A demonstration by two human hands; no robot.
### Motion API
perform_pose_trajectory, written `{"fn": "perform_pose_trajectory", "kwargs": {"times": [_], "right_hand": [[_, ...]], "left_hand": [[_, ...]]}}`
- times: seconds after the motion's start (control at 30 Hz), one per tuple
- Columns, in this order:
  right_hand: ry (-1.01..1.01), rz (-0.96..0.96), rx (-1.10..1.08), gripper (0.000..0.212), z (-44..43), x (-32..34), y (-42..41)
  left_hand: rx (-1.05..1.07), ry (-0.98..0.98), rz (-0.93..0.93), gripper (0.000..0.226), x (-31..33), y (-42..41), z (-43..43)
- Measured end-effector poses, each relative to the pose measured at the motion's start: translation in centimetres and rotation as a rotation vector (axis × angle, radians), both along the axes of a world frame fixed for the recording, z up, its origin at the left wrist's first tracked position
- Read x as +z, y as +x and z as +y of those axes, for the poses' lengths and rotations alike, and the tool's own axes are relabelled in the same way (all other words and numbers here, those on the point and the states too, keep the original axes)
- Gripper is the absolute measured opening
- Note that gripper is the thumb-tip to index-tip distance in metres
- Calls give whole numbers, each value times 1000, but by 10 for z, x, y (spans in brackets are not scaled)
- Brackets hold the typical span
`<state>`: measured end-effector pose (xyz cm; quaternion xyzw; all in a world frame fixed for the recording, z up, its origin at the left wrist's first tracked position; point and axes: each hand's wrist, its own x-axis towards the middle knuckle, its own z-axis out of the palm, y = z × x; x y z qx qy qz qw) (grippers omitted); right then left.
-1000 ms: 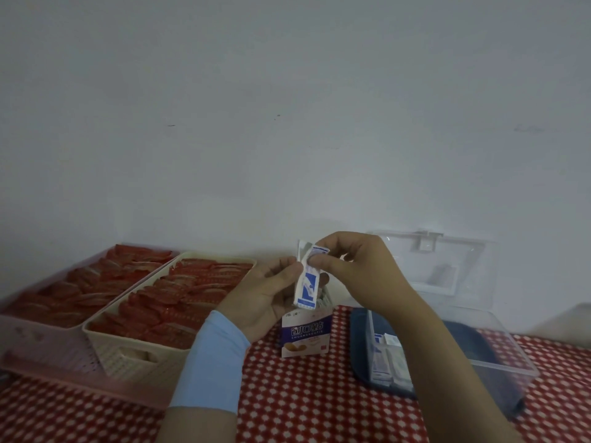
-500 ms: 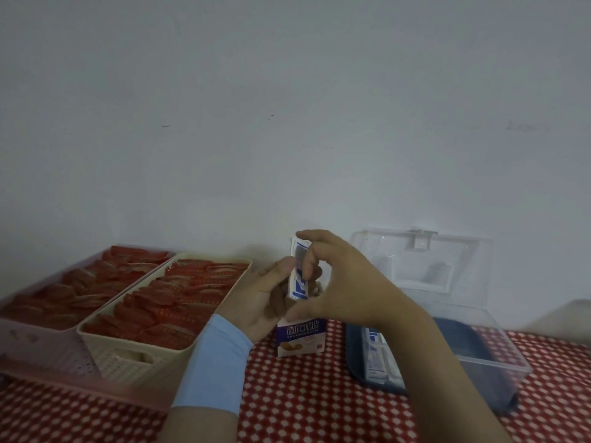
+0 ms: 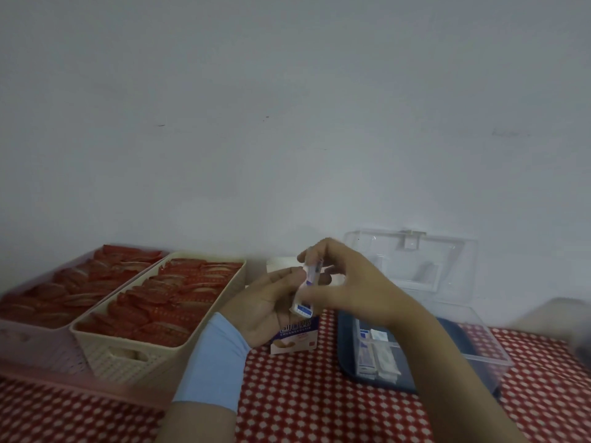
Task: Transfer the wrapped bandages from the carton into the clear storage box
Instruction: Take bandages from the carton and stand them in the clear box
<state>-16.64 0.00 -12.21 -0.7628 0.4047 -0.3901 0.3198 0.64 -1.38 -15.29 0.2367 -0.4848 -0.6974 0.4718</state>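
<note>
A small white and blue carton (image 3: 295, 338) stands on the checked cloth, its top flap up behind my fingers. My left hand (image 3: 268, 310) wraps around the carton's upper part. My right hand (image 3: 348, 282) pinches a white and blue wrapped bandage (image 3: 305, 295) just above the carton, close to my left palm. To the right sits the clear storage box (image 3: 486, 350) with its lid (image 3: 412, 260) tipped open against the wall. Several wrapped bandages (image 3: 375, 353) lie in the box's left part.
A cream basket (image 3: 128, 356) and a pink basket (image 3: 28, 346), both full of red packets, fill the left side. The red and white checked tablecloth (image 3: 303, 404) covers the table. A plain wall stands right behind everything.
The bandage in my right hand has come down from upright above the carton to lie tilted against my left palm. The view has shifted slightly.
</note>
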Motion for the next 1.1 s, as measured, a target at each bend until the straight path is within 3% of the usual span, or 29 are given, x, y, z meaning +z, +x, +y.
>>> {"fn": "perform_pose_trajectory", "kwargs": {"times": [0.1,0.3,0.37,0.47,0.53,0.67,1.0,1.03,1.1], "right_hand": [[116,-214,-33,36,-1,4,-17],[186,-170,-164,8,7,10,-44],[185,-124,-218,6,11,12,-51],[192,-86,-299,8,17,17,-60],[194,-91,-336,8,19,18,-64],[267,-195,-345,6,22,19,-74],[376,-134,-423,16,21,11,-105],[377,-128,-452,16,18,7,-109],[368,-25,-540,16,10,-2,-117]], "left_hand": [[11,29,-33,35,3,-9,3],[-41,48,-102,21,10,-32,11],[3,-29,-229,13,12,-38,12],[237,-286,-621,9,18,-44,12],[370,-425,-770,6,21,-51,14],[492,-467,-744,6,17,-68,20],[379,-364,-678,7,3,-109,15],[362,-403,-746,9,2,-112,13],[331,-627,-1078,18,0,-118,7]]}}
